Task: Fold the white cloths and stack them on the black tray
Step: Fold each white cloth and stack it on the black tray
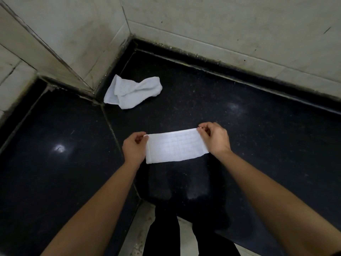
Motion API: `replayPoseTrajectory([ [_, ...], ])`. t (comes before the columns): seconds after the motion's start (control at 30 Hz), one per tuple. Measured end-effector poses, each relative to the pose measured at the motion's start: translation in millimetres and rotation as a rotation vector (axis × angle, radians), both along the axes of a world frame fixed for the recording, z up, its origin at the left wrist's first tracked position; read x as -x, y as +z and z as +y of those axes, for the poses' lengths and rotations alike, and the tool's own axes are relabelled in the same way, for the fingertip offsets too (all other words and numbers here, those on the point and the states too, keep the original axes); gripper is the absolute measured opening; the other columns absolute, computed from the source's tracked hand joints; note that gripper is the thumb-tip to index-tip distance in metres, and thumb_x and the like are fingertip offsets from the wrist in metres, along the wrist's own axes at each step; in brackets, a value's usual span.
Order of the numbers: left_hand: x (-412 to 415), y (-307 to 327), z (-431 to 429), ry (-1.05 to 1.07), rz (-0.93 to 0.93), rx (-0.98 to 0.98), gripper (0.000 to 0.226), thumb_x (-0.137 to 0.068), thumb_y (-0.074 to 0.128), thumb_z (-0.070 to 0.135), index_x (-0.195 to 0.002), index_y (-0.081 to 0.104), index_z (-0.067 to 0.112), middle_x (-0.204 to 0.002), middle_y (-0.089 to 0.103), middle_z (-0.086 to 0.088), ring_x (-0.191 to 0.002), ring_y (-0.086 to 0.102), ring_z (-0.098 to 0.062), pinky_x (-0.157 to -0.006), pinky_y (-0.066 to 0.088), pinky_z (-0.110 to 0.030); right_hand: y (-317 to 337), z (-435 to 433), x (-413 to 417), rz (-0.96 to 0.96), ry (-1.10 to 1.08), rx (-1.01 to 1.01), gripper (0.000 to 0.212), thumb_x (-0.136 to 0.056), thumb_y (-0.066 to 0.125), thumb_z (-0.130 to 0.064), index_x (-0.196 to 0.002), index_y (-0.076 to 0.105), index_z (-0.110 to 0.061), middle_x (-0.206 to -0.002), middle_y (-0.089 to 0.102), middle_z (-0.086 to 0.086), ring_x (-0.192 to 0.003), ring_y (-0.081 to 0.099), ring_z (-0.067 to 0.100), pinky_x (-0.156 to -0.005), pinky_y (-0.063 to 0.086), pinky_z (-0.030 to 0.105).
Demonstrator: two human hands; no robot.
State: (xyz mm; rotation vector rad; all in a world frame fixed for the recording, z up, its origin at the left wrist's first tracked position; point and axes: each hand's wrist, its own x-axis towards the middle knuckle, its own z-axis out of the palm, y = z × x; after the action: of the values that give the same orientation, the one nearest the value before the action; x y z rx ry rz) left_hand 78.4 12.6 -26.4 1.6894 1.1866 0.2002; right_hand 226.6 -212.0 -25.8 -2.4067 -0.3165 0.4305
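At the bottom edge, legs in black trousers (163, 237) stand against the near edge of a black stone counter (258, 137); the frame cuts them off, and a strip of pale floor shows between and beside them. Two bare forearms reach forward over the counter's near edge.

The hands are apart, each clamped on one end of a folded white cloth (175, 147). The left hand (134, 147) pinches the cloth's upper left corner between thumb and fingers. The right hand (215, 138) pinches the upper right corner, and its palm hides the right end of the cloth. The cloth stretches between them as a flat strip with a faint grid weave, over the middle of the counter's near part; whether its lower edge touches the stone cannot be told. Below it lies a dim, darker patch that is hard to make out.

A seam (110, 126) runs across the counter from the near edge toward the far left corner. There, a crumpled white cloth (132, 92) lies on the stone, just beside the jutting corner of the pale tiled wall (221, 24).
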Motion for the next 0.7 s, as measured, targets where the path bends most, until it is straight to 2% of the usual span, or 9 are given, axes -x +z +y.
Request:
replayPoseTrajectory([
  [0.13, 1.0, -6.4, -0.9, -0.045, 0.004, -0.085, 0.014, -0.091, 0.067, 0.019, -0.105, 0.070, 0.020, -0.095, 0.068, 0.003, -0.088, 0.065, -0.012, -0.090, 0.055, -0.039, -6.8, -0.7, 0.3, -0.029, 0.057, 0.059, 0.027, -0.098, 0.060, -0.034, -0.120, 0.068, -0.021, -0.109, 0.060, -0.001, -0.094, 0.061, 0.015, -0.089, 0.053, 0.033],
  [0.2, 3.8, -6.7, -3.9, -0.083, 0.008, -0.165, 0.028, -0.093, 0.065, 0.024, -0.120, 0.065, 0.017, -0.107, 0.063, -0.002, -0.093, 0.061, -0.014, -0.093, 0.053, -0.038, -3.3, -0.7, 4.1, -0.033, 0.056, 0.043, 0.031, -0.100, 0.055, -0.033, -0.127, 0.064, -0.019, -0.118, 0.057, 0.002, -0.102, 0.061, 0.018, -0.093, 0.053, 0.036],
  [0.23, 6.6, -5.8, -6.6, -0.116, 0.010, -0.233, 0.036, -0.094, 0.064, 0.027, -0.128, 0.061, 0.015, -0.115, 0.059, -0.005, -0.100, 0.059, -0.017, -0.096, 0.051, -0.036, -0.2, -1.4, 8.3, -0.095, 0.050, 0.022, 0.034, -0.102, 0.052, -0.031, -0.131, 0.061, -0.017, -0.122, 0.056, 0.003, -0.106, 0.059, 0.019, -0.095, 0.053, 0.037],
  [0.33, 14.1, -2.5, -16.5, -0.389, 0.050, -0.679, 0.047, -0.099, 0.055, 0.030, -0.141, 0.050, 0.011, -0.140, 0.045, -0.015, -0.127, 0.045, -0.029, -0.103, 0.040, -0.042, 9.3, 2.2, 26.2, -0.412, 0.160, 0.056, 0.042, -0.105, 0.041, -0.030, -0.142, 0.052, -0.012, -0.141, 0.049, 0.011, -0.126, 0.049, 0.026, -0.106, 0.045, 0.046],
  [0.4, 14.3, -6.9, -21.3, -0.674, 0.154, -0.845, 0.053, -0.103, 0.041, 0.037, -0.150, 0.036, 0.014, -0.158, 0.027, -0.016, -0.144, 0.027, -0.032, -0.112, 0.030, -0.050, 6.3, 8.6, 36.3, -0.399, 0.388, 0.216, 0.053, -0.107, 0.028, -0.042, -0.154, 0.033, -0.017, -0.162, 0.024, 0.014, -0.148, 0.024, 0.030, -0.119, 0.024, 0.047],
  [0.47, 13.9, -16.3, -22.0, -0.884, 0.295, -0.859, 0.063, -0.102, 0.021, 0.049, -0.156, 0.018, 0.016, -0.165, 0.008, -0.012, -0.152, 0.006, -0.027, -0.120, 0.014, -0.053, -7.5, 8.7, 41.4, -0.327, 0.548, 0.421, 0.065, -0.105, 0.014, -0.055, -0.159, 0.011, -0.020, -0.167, -0.005, 0.013, -0.154, -0.005, 0.029, -0.124, 0.005, 0.049],
  [0.5, 13.5, -22.3, -20.1, -0.931, 0.356, -0.851, 0.068, -0.100, 0.013, 0.054, -0.157, 0.012, 0.017, -0.165, 0.002, -0.010, -0.152, 0.000, -0.025, -0.121, 0.008, -0.053, -15.8, 6.0, 40.6, -0.313, 0.580, 0.499, 0.068, -0.103, 0.009, -0.059, -0.160, 0.004, -0.021, -0.166, -0.013, 0.012, -0.153, -0.011, 0.029, -0.124, 0.000, 0.051],
  [0.6, 13.4, -32.7, -13.2, -0.956, 0.432, -0.825, 0.074, -0.096, 0.007, 0.062, -0.157, 0.003, 0.020, -0.166, -0.003, -0.008, -0.152, -0.006, -0.024, -0.121, 0.001, -0.054, -26.5, -2.2, 35.2, -0.246, 0.592, 0.579, 0.072, -0.100, 0.005, -0.065, -0.159, -0.006, -0.026, -0.165, -0.020, 0.009, -0.152, -0.016, 0.031, -0.123, -0.004, 0.054],
  [0.7, 11.9, -30.6, -13.3, -0.975, 0.454, -0.809, 0.075, -0.096, 0.008, 0.063, -0.157, 0.003, 0.020, -0.166, -0.003, -0.010, -0.152, -0.007, -0.025, -0.121, 0.003, -0.056, -21.4, -3.1, 33.4, -0.200, 0.590, 0.532, 0.075, -0.100, 0.010, -0.066, -0.159, -0.007, -0.023, -0.165, -0.020, 0.008, -0.152, -0.016, 0.028, -0.123, -0.004, 0.052],
])
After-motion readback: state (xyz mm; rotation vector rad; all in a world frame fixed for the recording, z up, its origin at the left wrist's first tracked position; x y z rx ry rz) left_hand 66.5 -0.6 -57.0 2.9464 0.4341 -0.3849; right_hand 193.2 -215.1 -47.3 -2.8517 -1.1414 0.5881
